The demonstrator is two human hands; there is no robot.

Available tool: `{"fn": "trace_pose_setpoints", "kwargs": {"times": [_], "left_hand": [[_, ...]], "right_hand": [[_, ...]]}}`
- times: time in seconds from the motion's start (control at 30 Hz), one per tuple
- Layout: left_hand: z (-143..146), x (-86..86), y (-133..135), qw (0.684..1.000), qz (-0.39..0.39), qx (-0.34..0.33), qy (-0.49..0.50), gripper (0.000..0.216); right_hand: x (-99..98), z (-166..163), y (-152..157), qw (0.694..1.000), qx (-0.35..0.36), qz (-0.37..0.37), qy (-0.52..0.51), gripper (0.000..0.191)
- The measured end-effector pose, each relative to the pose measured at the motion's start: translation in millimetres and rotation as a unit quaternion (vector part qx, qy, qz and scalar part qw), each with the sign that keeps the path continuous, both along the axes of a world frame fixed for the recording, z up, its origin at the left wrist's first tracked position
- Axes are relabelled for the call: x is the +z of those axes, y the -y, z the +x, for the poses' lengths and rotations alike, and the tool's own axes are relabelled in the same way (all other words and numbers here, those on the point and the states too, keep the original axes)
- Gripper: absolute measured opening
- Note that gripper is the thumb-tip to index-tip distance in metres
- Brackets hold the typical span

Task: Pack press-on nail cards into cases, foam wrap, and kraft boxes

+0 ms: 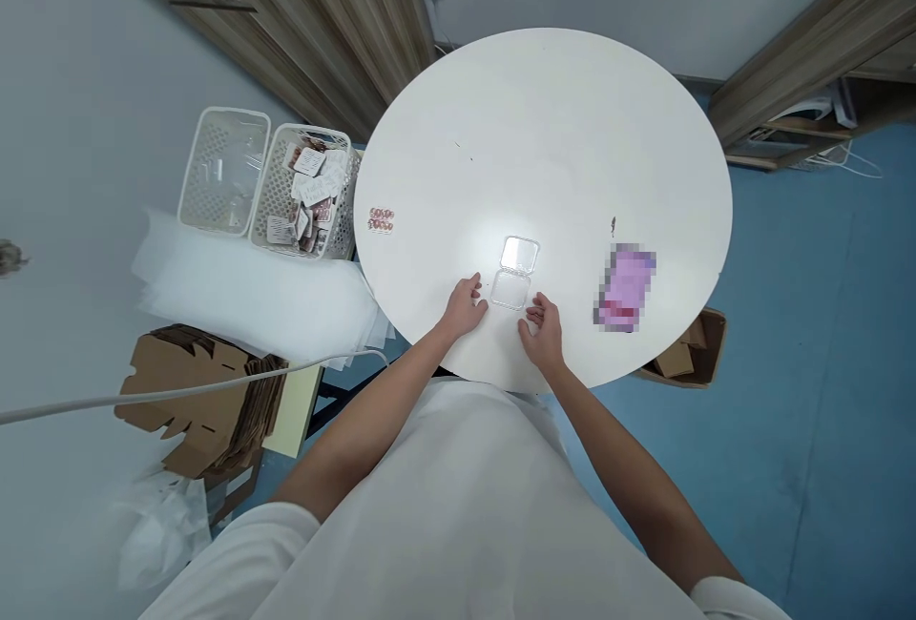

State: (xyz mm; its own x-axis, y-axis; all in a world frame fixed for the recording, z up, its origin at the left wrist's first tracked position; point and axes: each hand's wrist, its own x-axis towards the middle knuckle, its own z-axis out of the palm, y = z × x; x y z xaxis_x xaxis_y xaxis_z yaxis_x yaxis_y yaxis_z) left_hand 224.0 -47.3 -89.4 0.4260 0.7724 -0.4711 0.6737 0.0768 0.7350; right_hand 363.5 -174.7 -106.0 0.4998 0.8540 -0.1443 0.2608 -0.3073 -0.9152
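Clear hinged plastic case (pixel 514 272), lying open and flat on the round white table (pixel 544 124), just below the centre of the frame. Its two shallow halves face upward, one above the other; the nearer half lies between the two hands. Laid out in this way, both halves are probably exposed and steady on the tabletop, and the case sits close to the table's near edge, within easy reach.

The left hand (pixel 465 305) rests on the table at the lower left of the case. Its fingers are loosely spread and hold nothing, and the fingertips are just beside the rim of the nearer half. The right hand (pixel 544 329) lies at the lower right of the case, palm down, fingers curled towards it. Whether it pinches anything cannot be told.

Both forearms rise from the lower frame and converge on the case, with the wrists low over the table edge.

Other items:
- A small red-patterned packet (pixel 381 219) lies well apart, at the left of the tabletop.
- A flat pink-purple item (pixel 626 286) lies at the right.
- A white perforated plastic basket (pixel 315 129) of similar packets stands beside the table, at the left of the frame.
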Motion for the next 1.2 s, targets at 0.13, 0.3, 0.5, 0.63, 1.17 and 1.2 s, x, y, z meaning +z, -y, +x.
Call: {"fn": "trace_pose_setpoints", "kwargs": {"times": [0.13,0.3,0.5,0.63,1.17,1.2], "left_hand": [[-46.4,3.0,-31.1,0.996,0.076,0.04,-0.003,0.051],[-117.7,17.9,-97.9,0.981,0.162,0.063,-0.09,0.05],[-160.7,39.1,-179.6,0.938,0.273,-0.061,-0.205,0.047],[-163.5,37.9,-215.2,0.924,0.274,-0.134,-0.232,0.048],[-155.1,23.1,-242.9,0.926,0.246,-0.203,-0.2,0.046],[-155.1,21.0,-242.3,0.928,0.249,-0.201,-0.193,0.043]], "right_hand": [[14.5,-12.7,-1.8,0.993,-0.068,0.04,0.083,0.049],[39.7,-47.9,-49.1,0.989,0.028,0.07,0.128,0.039],[38.4,-99.5,-142.9,0.987,0.137,0.028,0.079,0.035],[23.3,-121.7,-196.9,0.983,0.148,-0.034,0.099,0.04],[-9.7,-149.8,-282.9,0.935,0.182,-0.149,0.266,0.063],[-11.7,-150.0,-283.0,0.938,0.177,-0.142,0.262,0.061]]}}
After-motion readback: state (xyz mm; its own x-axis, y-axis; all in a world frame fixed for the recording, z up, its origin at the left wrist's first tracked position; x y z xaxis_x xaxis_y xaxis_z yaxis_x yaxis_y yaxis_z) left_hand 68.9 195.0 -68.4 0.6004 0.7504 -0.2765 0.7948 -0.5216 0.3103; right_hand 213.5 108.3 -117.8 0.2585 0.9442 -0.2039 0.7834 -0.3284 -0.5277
